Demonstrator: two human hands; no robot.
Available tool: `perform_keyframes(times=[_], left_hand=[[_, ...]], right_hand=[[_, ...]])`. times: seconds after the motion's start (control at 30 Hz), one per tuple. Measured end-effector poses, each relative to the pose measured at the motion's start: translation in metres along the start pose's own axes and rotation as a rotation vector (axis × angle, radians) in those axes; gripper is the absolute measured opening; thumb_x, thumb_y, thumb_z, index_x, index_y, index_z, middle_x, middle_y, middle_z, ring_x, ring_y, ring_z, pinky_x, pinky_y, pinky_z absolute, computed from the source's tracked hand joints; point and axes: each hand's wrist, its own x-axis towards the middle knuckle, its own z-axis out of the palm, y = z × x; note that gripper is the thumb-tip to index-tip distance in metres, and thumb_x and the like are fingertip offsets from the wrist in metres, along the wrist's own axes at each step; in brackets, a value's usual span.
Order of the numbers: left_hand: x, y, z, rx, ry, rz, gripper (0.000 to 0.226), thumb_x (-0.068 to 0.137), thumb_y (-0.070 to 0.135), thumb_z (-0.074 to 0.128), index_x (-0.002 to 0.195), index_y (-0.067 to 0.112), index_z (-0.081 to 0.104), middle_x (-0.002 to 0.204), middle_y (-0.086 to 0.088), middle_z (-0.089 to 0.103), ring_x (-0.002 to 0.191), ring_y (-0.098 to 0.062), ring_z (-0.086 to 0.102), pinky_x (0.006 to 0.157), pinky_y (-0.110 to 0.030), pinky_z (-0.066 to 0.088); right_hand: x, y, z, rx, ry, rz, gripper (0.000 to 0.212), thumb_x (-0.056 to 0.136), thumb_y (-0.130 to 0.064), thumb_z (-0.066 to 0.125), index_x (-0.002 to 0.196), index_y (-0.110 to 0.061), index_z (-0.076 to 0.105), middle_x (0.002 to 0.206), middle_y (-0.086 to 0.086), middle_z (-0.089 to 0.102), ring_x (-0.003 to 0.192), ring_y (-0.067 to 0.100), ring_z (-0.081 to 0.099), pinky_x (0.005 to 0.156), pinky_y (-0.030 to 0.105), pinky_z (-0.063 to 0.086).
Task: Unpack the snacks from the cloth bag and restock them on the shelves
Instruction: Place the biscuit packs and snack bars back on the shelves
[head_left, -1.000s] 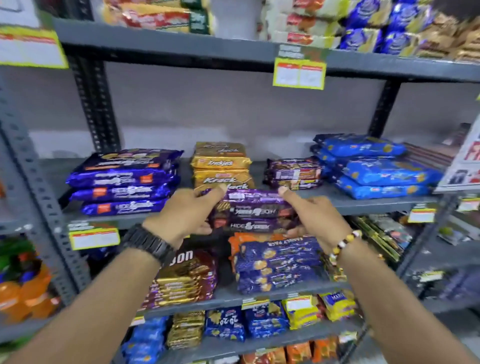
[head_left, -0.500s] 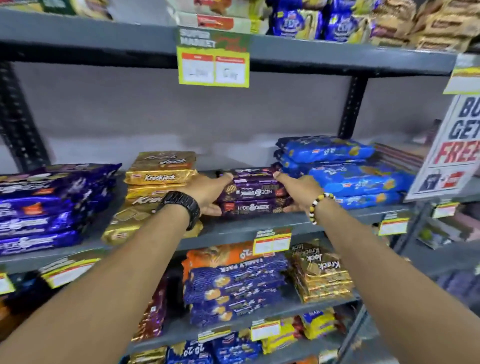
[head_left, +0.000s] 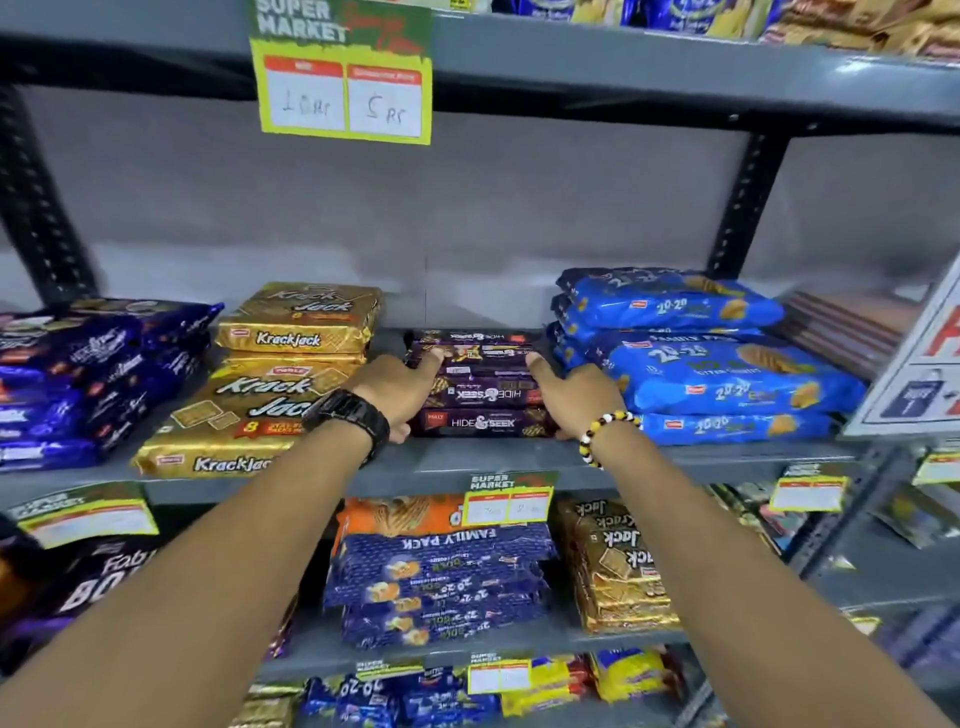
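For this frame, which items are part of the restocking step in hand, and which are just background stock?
In hand:
- Hide & Seek packs, stacked on the middle shelf
- left hand and right hand, one at each end of the stack

Background:
- gold Krackjack packs
- blue 20-20 packs
- price tag
- purple packs at far left

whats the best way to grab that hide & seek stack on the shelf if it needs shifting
Probably by its two short ends, coming from the front. The Hide & Seek stack lies flat, long side facing out, hemmed in by the Krackjack packs and the blue 20-20 bags. The left hand and right hand already bracket those ends.
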Motion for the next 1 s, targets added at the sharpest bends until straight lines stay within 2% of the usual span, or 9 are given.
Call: perform_keyframes(times=[0.13,0.23,0.37,0.47,0.53,0.7,0.83,0.9,1.0], left_hand=[[-0.009,0.000,-0.010,0.186,0.053,0.048,0.099,0.074,0.092,0.021,0.074,0.004,0.066,0.055,-0.012,0.071,0.049,-0.027,0.071,0.066,-0.044,0.064],[-0.012,-0.002,-0.025,0.368,0.215,0.179,0.099,0.078,0.090,0.008,0.058,0.008,0.061,0.057,-0.013,0.066,0.055,-0.030,0.064,0.058,-0.035,0.050],[-0.026,-0.020,-0.050,0.355,0.474,0.332,0.074,0.088,0.080,0.017,0.066,0.018,0.051,0.061,-0.006,0.055,0.064,-0.032,0.057,0.053,-0.031,0.035],[-0.041,-0.052,-0.074,0.293,0.508,0.364,0.059,0.094,0.067,0.033,0.102,0.020,0.066,0.086,-0.009,0.072,0.083,-0.034,0.067,0.064,-0.035,0.050],[-0.055,-0.082,-0.090,0.254,0.494,0.362,0.050,0.094,0.059,0.043,0.119,0.021,0.063,0.108,-0.007,0.073,0.096,-0.030,0.068,0.079,-0.040,0.055],[-0.117,-0.191,-0.138,0.237,0.549,0.266,0.049,0.089,0.055,0.048,0.121,0.021,0.062,0.115,-0.003,0.069,0.104,-0.022,0.065,0.088,-0.038,0.053],[-0.198,-0.300,-0.191,0.273,0.620,0.020,0.030,0.093,0.046,0.057,0.110,0.023,0.064,0.101,-0.003,0.069,0.082,-0.014,0.063,0.074,-0.036,0.051],[-0.255,-0.357,-0.215,0.227,0.673,-0.091,0.013,0.093,0.041,0.061,0.102,0.032,0.060,0.098,0.000,0.068,0.075,-0.003,0.056,0.067,-0.028,0.040],[-0.338,-0.432,-0.243,0.166,0.705,-0.324,0.032,0.094,0.048,0.058,0.118,0.028,0.060,0.118,0.002,0.068,0.101,-0.011,0.062,0.077,-0.025,0.041]], right_hand=[[-0.001,0.002,-0.006,-0.115,0.075,-0.085,0.073,0.087,-0.078,0.033,0.065,-0.011,0.049,0.062,0.005,0.052,0.066,0.030,0.054,0.051,0.030,0.028],[-0.007,-0.006,-0.010,-0.119,0.177,-0.227,0.060,0.090,-0.069,0.042,0.079,-0.011,0.056,0.081,0.012,0.062,0.085,0.037,0.061,0.063,0.034,0.040],[-0.021,-0.035,-0.006,0.002,0.200,-0.443,0.043,0.090,-0.046,0.059,0.113,-0.011,0.068,0.113,0.013,0.068,0.108,0.035,0.060,0.089,0.037,0.050],[-0.043,-0.072,0.016,0.159,0.158,-0.553,0.033,0.089,-0.037,0.064,0.111,-0.013,0.071,0.113,0.006,0.070,0.104,0.023,0.064,0.086,0.027,0.047],[-0.062,-0.099,0.040,0.251,0.069,-0.619,0.027,0.088,-0.034,0.066,0.107,-0.016,0.072,0.107,0.003,0.072,0.098,0.020,0.066,0.085,0.028,0.049],[-0.131,-0.173,0.129,0.400,-0.207,-0.800,0.020,0.087,-0.031,0.067,0.105,-0.023,0.071,0.107,-0.003,0.071,0.098,0.015,0.064,0.085,0.031,0.049],[-0.224,-0.236,0.206,0.505,-0.490,-0.857,0.018,0.088,-0.022,0.071,0.105,-0.016,0.071,0.099,-0.001,0.068,0.094,0.017,0.064,0.081,0.019,0.050],[-0.283,-0.265,0.245,0.549,-0.653,-0.864,0.014,0.088,-0.018,0.072,0.102,-0.014,0.072,0.096,0.003,0.071,0.092,0.020,0.066,0.086,0.029,0.054],[-0.368,-0.298,0.297,0.545,-0.861,-0.870,0.016,0.087,-0.019,0.074,0.103,-0.014,0.072,0.093,0.005,0.073,0.086,0.017,0.066,0.080,0.021,0.050]])
